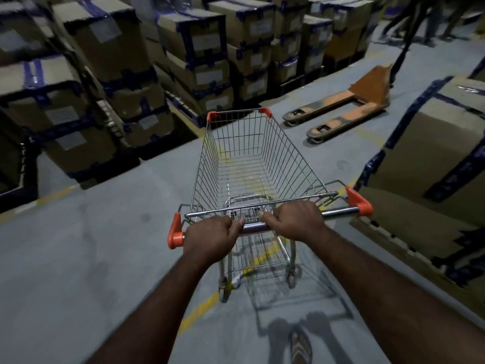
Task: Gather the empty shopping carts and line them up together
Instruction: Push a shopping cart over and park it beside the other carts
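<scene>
— Head view: where is the cart?
— The cart (288, 153) stands on the grey floor (91, 245) mid-scene, right in front of the person. Its handle (338, 212) is at the near end and its nose points far. A yellow line (199, 311) on the floor runs slantwise under its wheels.
— And the hands?
— Both are on the handle. The left hand (210, 235) grips the bar just beside the left orange cap (175, 233), fingers curled over the top and clamped on it, thumb lying along the bar. The right hand (296, 219) grips the bar near its middle, fingers wrapped round it the same way. A short stretch of bar shows between the two thumbs, and a longer bare stretch runs from the right hand to the right orange cap (359, 200).
— What lies around?
— Stacked boxes (105, 61) bound with dark tape fill the left and far side, close to the cart's left front corner. A big box (433, 153) sits on the right, near the handle's right end. An orange pallet jack (349, 101) lies on the floor far right of the cart, apart from it, forks pointing left and near.
— Anything else?
— A sandalled foot (300, 345) shows at the near edge, behind the cart's shadow. Blurred legs (430, 19) of people show far right; I cannot tell more.
</scene>
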`<action>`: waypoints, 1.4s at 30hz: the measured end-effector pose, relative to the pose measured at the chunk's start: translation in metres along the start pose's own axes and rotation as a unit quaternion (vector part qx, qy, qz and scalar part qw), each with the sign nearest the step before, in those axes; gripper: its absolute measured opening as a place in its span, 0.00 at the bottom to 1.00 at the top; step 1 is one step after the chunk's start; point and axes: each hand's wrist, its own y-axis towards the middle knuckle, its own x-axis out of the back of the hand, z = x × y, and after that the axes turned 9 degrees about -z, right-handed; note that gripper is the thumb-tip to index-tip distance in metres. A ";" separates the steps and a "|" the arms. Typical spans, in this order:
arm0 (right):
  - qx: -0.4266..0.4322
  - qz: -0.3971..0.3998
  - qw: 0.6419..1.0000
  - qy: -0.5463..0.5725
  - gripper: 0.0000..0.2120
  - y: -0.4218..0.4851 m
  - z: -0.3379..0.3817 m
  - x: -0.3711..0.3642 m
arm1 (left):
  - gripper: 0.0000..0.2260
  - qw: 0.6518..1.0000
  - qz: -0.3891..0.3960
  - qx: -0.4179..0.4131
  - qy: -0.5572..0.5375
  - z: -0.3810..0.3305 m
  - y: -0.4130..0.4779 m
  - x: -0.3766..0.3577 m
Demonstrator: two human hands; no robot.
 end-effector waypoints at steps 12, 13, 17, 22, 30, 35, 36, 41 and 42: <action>0.131 0.002 0.991 0.038 0.37 0.138 -0.081 -0.018 | 0.29 0.991 -0.016 0.131 0.034 -0.029 0.117 -0.021; 0.138 0.002 0.990 0.042 0.37 0.149 -0.084 -0.020 | 0.30 0.990 -0.014 0.139 0.034 -0.028 0.126 -0.024; 0.162 0.000 0.986 0.040 0.38 0.201 -0.096 -0.029 | 0.29 0.986 -0.016 0.163 0.033 -0.021 0.169 -0.029; 0.171 -0.017 0.984 0.038 0.39 0.275 -0.101 -0.044 | 0.28 0.982 -0.027 0.182 0.034 0.002 0.232 -0.037; 0.173 -0.004 0.984 0.028 0.43 0.410 -0.094 -0.064 | 0.27 0.981 -0.045 0.183 0.035 0.067 0.347 -0.051; 0.176 0.006 0.984 0.030 0.40 0.484 -0.093 -0.072 | 0.24 0.983 -0.029 0.183 -0.006 0.100 0.412 -0.053; 0.180 0.012 0.983 0.027 0.40 0.498 -0.095 -0.071 | 0.24 0.982 -0.024 0.186 -0.017 0.104 0.424 -0.054; 0.192 0.027 0.981 0.028 0.34 0.563 -0.117 -0.076 | 0.23 0.981 0.012 0.186 -0.047 0.109 0.479 -0.062; 0.194 0.031 0.980 0.030 0.33 0.576 -0.123 -0.078 | 0.22 0.982 0.019 0.181 -0.054 0.109 0.490 -0.064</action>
